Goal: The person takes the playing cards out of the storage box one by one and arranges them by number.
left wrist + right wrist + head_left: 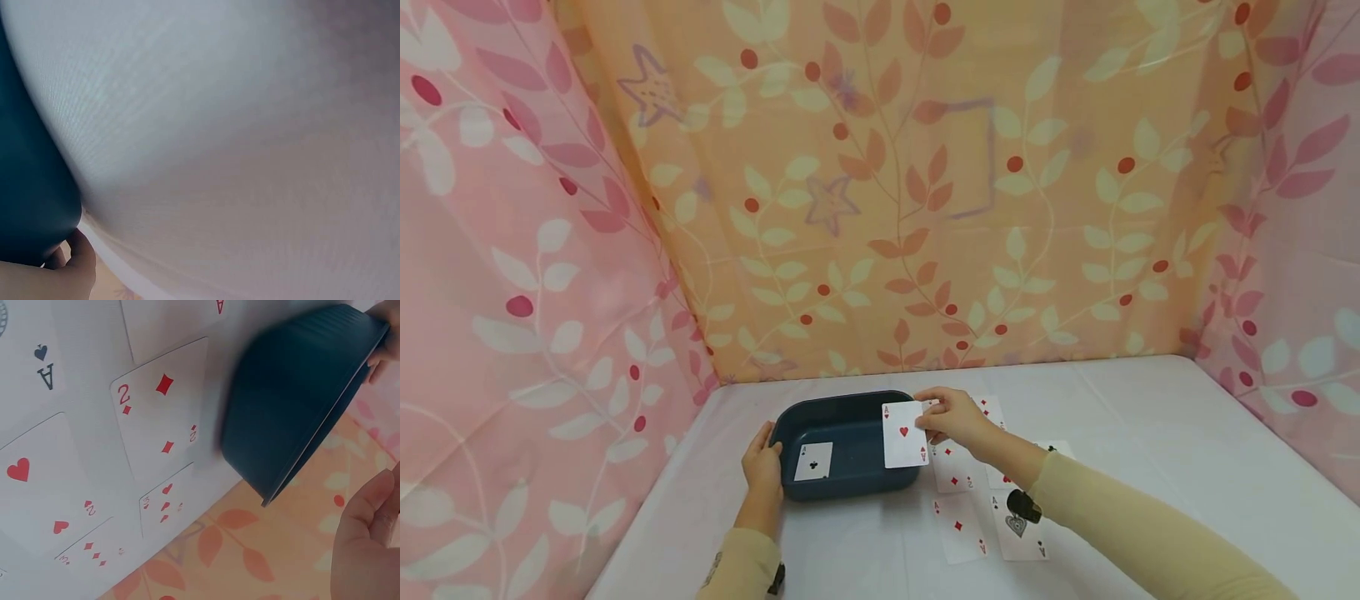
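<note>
My left hand (762, 465) grips the left rim of a dark blue plastic basin (850, 483), thumb on the near side; the left wrist view catches curled fingers (81, 256) at the basin's edge. An ace of clubs (814, 461) lies face up inside, toward the left end. Above the basin's right end, my right hand (958, 423) pinches an ace of hearts (902, 437) by its right edge, face up. In the right wrist view only part of this hand (365, 550) shows, and the card is out of sight there.
Playing cards lie face up right of the basin: an ace of diamonds (961, 533), an ace of spades (1015, 546), a two of diamonds (159, 419), a two of hearts (37, 481) and several others, some behind my right forearm. Patterned curtains (895, 208) enclose the white table (1120, 400).
</note>
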Demonstrator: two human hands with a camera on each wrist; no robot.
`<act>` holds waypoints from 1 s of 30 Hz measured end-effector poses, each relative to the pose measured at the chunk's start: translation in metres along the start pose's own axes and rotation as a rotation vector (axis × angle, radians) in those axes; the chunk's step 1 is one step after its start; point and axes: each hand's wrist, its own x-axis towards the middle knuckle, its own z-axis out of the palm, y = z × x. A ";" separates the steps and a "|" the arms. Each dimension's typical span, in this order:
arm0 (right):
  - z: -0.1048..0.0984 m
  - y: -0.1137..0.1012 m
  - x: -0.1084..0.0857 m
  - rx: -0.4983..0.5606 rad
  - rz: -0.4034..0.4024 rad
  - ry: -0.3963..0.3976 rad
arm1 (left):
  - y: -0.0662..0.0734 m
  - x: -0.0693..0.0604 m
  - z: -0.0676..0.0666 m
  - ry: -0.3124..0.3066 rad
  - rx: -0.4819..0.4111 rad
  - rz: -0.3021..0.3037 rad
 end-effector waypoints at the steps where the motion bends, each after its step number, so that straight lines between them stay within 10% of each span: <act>1: -0.001 0.000 -0.001 0.001 0.000 -0.001 | 0.000 0.000 0.000 0.003 0.000 -0.001; 30: -0.048 0.019 -0.029 -0.028 0.037 0.046 | 0.002 0.000 0.001 0.007 0.013 -0.013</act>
